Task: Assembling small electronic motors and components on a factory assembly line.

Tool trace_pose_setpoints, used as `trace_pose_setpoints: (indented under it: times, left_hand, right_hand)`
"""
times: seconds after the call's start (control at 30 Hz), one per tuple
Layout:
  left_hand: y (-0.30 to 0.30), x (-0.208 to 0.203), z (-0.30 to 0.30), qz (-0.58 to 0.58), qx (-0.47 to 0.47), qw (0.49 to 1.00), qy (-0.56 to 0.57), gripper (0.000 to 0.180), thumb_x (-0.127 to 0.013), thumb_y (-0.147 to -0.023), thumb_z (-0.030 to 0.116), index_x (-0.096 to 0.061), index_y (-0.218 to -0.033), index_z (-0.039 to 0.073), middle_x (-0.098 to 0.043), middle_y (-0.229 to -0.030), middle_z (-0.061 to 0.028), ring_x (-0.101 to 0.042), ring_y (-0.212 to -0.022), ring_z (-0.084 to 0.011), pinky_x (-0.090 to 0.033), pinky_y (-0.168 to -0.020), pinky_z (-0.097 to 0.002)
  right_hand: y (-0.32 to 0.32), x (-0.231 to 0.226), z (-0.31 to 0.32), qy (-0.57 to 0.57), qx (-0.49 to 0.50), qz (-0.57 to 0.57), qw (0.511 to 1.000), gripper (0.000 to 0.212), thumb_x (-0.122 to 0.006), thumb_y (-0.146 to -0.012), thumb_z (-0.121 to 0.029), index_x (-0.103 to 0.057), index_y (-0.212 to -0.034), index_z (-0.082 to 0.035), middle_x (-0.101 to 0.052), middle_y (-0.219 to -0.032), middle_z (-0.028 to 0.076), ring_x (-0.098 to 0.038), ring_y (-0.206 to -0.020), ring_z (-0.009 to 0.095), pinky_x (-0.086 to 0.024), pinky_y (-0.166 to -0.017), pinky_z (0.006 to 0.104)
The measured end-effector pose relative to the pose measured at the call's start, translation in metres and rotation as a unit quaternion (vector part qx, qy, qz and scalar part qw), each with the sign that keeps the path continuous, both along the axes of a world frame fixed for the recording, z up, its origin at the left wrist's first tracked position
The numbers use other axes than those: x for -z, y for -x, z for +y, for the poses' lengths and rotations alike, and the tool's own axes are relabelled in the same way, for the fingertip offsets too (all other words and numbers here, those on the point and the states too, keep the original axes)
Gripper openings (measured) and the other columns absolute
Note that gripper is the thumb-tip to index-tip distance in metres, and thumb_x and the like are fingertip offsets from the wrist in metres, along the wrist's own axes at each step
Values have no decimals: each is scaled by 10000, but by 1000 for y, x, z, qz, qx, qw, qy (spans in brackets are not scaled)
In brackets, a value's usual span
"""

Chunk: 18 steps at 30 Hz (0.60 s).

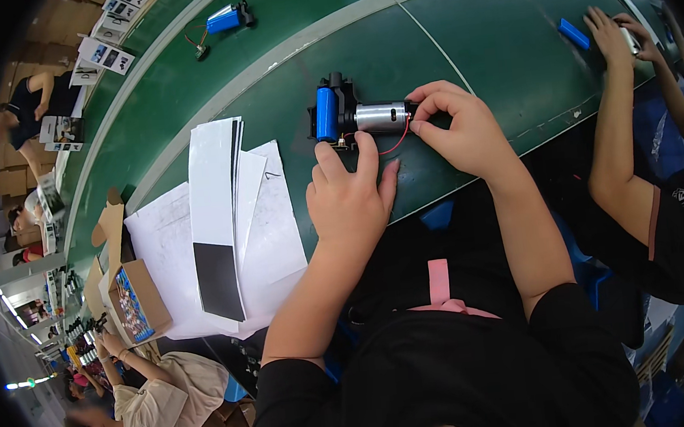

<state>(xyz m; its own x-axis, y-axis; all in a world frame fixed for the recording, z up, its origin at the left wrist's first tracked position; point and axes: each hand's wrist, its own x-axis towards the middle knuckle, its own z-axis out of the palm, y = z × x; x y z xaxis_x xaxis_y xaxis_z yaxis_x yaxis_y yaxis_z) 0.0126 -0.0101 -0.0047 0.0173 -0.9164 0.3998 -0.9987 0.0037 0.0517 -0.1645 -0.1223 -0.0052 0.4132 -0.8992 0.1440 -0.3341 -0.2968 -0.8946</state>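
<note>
At twelve o'clock on the green table [496, 25], you have a black bracket [346, 91] carrying a blue cylinder [326, 115], its silver motor [381, 117] jutting toward one. The white packages [106, 57] at ten o'clock bear print too small to read; a white sheet [162, 245] at nine has one dark handwritten mark [271, 175]. Your left hand [345, 201] reaches up, two fingers against the assembly's lower edge, thumb spread — nothing grasped. Your right hand [465, 129] angles inward, thumb and forefinger at the motor's right end — whether pinching the red wire [404, 137] there, you cannot tell.
</note>
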Motion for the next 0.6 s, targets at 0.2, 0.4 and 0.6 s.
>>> trace_pose_setpoints:
  times: [0.2, 0.4, 0.6]
  left_hand:
    - [-2, 4, -1, 36, 23, 998, 47, 543, -810, -829, 337, -661, -1294, 101, -534, -1225, -336, -673, -759, -392, -555, -626, -411]
    - [-7, 9, 2, 81, 43, 995, 37, 518, -832, -811, 231, -690, -1298, 126, -497, -1272, -314, -639, -711, -310, -540, -625, -390]
    - [-9, 10, 2, 87, 50, 994, 42, 532, -832, -810, 218, -691, -1320, 156, -475, -1288, -273, -577, -657, -258, -519, -607, -368]
  right_hand:
    - [2, 0, 0, 16, -14, 6, 1000, 76, -713, -865, -56, -652, -890, -19, -688, -1119, 90, -660, -1002, 243, -510, -883, 341]
    - [1, -5, -13, 33, -40, 43, 998, 129, -717, -843, -64, -603, -834, -4, -684, -1069, 127, -663, -927, 335, -525, -806, 399]
    - [2, -4, -14, 37, -49, 30, 998, 116, -713, -844, -46, -603, -837, -10, -681, -1059, 117, -654, -930, 311, -515, -813, 383]
